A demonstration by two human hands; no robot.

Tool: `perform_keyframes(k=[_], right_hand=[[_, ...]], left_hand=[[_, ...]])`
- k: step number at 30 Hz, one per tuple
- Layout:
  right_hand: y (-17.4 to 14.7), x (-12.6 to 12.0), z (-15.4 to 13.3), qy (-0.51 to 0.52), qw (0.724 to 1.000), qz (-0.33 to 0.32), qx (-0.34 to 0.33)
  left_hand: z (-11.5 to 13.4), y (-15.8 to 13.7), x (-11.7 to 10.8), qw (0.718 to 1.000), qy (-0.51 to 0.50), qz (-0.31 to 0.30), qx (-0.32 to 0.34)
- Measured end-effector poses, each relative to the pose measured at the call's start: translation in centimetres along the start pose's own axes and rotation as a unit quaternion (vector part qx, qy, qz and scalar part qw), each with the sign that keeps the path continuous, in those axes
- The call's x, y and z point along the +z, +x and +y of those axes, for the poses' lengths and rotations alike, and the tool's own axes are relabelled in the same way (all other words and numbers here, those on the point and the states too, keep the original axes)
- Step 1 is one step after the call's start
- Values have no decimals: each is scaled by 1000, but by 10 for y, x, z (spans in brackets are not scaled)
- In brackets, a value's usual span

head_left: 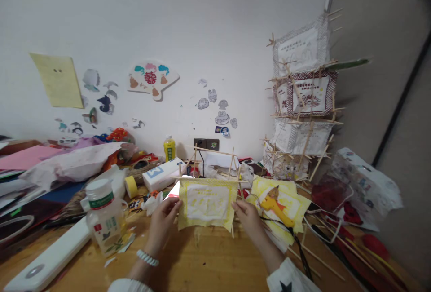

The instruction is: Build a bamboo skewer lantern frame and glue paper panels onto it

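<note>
My left hand (163,215) pinches the left edge of a sheet of paper (206,203) with a yellow patterned border and faint yellow print. At its right edge my right hand (247,215) pinches the same sheet. The paper stands upright against a frame of thin wooden sticks (215,152), its top edge along a crossbar; part of the frame is hidden behind it. To the right of my right hand, an orange-yellow glue gun (276,209) with a black cord lies on more yellow-bordered sheets (298,200).
A tiered stick-and-paper tower (311,92) rises at the back right. On the left stand a clear bottle (107,222) with a white cap and a long white device (50,256). Loose sticks (323,263) and cords lie right. A yellow drink bottle (169,148) stands by the wall.
</note>
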State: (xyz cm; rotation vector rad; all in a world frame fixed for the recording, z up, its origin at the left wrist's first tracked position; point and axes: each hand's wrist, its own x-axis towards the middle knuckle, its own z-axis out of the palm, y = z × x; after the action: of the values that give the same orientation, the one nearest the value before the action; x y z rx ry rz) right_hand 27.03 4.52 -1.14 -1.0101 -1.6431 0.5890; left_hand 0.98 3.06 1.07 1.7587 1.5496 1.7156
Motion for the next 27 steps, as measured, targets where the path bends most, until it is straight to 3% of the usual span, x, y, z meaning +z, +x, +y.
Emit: perform_keyframes(k=[3, 5, 6, 7, 9, 11, 14, 16, 18, 20, 22, 24, 27], right_hand=[[-3, 5, 1, -27, 1000, -16, -1], [-6, 10, -2, -44, 999, -31, -6], [-8, 12, -4, -53, 998, -39, -10], [-10, 14, -7, -62, 997, -48, -15], [-13, 13, -13, -85, 994, -61, -26], [-15, 3, -17, -103, 991, -76, -27], [-14, -32, -18, -118, 987, -100, 31], [-10, -63, -13, -171, 980, -72, 75], [-6, -92, -5, -318, 946, -7, 61], [-5, -113, 4, -473, 876, 19, 96], [-7, -122, 11, -561, 816, 15, 135], [-10, -121, 15, -586, 797, 3, 147], [-14, -111, 14, -586, 799, -3, 136]], left_hand=[[6, -6, -2, 997, 44, 60, 21], [19, -14, 2, 976, 132, 143, 95], [28, -20, 6, 952, 191, 179, 156], [39, -25, 13, 933, 228, 172, 221], [59, -35, 31, 908, 250, 74, 328], [74, -41, 53, 886, 302, -11, 353], [81, -45, 80, 875, 341, 14, 344], [78, -46, 88, 872, 354, 26, 338], [75, -48, 90, 870, 359, 26, 336], [73, -51, 88, 872, 359, 31, 332], [73, -54, 86, 874, 352, 41, 331], [74, -55, 83, 883, 342, 41, 320], [73, -56, 81, 899, 322, 24, 296]])
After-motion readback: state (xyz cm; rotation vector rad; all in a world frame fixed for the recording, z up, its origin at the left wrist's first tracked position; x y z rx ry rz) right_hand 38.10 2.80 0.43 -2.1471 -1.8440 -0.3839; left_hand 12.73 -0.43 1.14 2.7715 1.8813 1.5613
